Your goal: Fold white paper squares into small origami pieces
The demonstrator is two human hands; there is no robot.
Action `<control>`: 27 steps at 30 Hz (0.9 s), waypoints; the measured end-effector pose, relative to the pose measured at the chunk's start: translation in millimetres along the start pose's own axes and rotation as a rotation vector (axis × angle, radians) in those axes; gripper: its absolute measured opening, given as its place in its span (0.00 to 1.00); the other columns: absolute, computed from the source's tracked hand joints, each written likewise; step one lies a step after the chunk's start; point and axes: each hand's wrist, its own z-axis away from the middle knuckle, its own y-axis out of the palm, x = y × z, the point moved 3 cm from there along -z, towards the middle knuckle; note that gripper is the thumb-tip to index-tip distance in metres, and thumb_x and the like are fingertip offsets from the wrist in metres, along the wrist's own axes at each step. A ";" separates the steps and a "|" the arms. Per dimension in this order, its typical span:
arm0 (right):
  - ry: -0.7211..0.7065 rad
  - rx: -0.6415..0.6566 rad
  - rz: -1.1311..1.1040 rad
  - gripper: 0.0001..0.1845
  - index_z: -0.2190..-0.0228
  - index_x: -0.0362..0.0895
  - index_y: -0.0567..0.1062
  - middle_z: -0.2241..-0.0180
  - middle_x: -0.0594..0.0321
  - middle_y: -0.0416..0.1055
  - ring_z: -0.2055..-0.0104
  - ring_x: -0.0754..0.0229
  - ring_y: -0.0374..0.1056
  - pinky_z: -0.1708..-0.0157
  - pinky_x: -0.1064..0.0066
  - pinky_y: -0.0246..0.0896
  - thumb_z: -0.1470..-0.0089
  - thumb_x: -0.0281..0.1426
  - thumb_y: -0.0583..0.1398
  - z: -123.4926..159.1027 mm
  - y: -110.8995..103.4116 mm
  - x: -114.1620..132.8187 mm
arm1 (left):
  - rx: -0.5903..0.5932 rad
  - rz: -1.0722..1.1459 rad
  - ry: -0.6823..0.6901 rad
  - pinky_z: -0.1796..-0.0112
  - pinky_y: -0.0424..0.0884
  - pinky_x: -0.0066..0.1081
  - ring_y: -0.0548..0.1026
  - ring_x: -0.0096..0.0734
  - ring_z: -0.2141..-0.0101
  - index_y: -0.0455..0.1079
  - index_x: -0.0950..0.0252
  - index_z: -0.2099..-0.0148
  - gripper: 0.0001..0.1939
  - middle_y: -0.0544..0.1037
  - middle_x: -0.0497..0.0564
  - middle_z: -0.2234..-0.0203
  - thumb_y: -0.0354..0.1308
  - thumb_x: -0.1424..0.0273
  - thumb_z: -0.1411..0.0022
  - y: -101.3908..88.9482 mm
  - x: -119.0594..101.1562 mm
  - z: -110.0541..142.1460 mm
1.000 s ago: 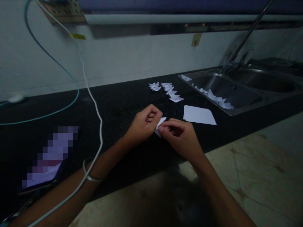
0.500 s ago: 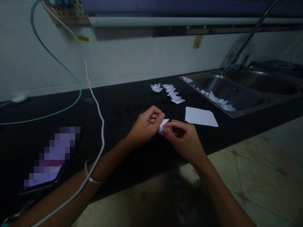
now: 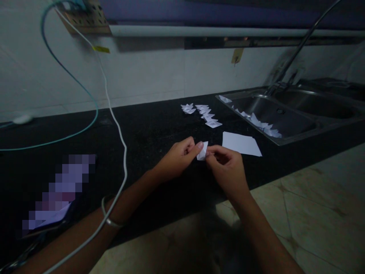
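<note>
Between my two hands, above the black counter, is a small piece of folded white paper (image 3: 202, 151). My left hand (image 3: 181, 156) is closed on its left side, with the thumb lying over the paper's face. The fingertips of my right hand (image 3: 226, 165) pinch the right edge. Beyond my hands, several folded paper boats (image 3: 213, 124) sit in a slanting row, with another small group of paper boats (image 3: 188, 109) to their left. A stack of flat white paper (image 3: 242, 144) lies just past my right hand.
At the right is a steel sink (image 3: 281, 142) with a tall faucet (image 3: 296, 53); more paper boats (image 3: 261, 123) line its near left edge. A white cable (image 3: 122, 140) hangs across my left forearm. A phone with a blurred screen (image 3: 59, 194) lies at the left on the counter (image 3: 154, 129).
The folded paper has turned more upright and shows a broader face. Both hands have shifted slightly to the right, and my left thumb now presses on the paper's front.
</note>
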 end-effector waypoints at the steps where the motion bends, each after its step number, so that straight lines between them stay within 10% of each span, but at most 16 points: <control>1: 0.005 -0.006 -0.005 0.05 0.75 0.41 0.78 0.78 0.65 0.70 0.77 0.66 0.62 0.76 0.73 0.54 0.53 0.30 0.62 0.0 -0.3 0.3 | -0.003 -0.029 0.009 0.74 0.56 0.28 0.61 0.24 0.76 0.59 0.63 0.71 0.22 0.63 0.42 0.79 0.48 0.54 0.29 -0.4 -0.7 0.0; 8: 0.061 0.162 -0.125 0.04 0.73 0.42 0.79 0.77 0.65 0.72 0.75 0.66 0.64 0.75 0.73 0.56 0.50 0.30 0.63 0.5 2.3 -0.5 | 0.186 -0.105 0.088 0.70 0.59 0.31 0.67 0.28 0.73 0.65 0.64 0.68 0.21 0.71 0.45 0.75 0.43 0.58 0.26 5.6 -5.7 1.9; 27: 0.141 0.115 -0.229 0.12 0.69 0.44 0.74 0.79 0.68 0.66 0.76 0.65 0.62 0.74 0.71 0.57 0.40 0.40 0.60 -2.0 -2.2 -8.9 | 0.166 -0.030 0.119 0.69 0.62 0.29 0.65 0.26 0.74 0.63 0.64 0.69 0.19 0.69 0.45 0.76 0.42 0.63 0.26 1.3 -2.8 3.4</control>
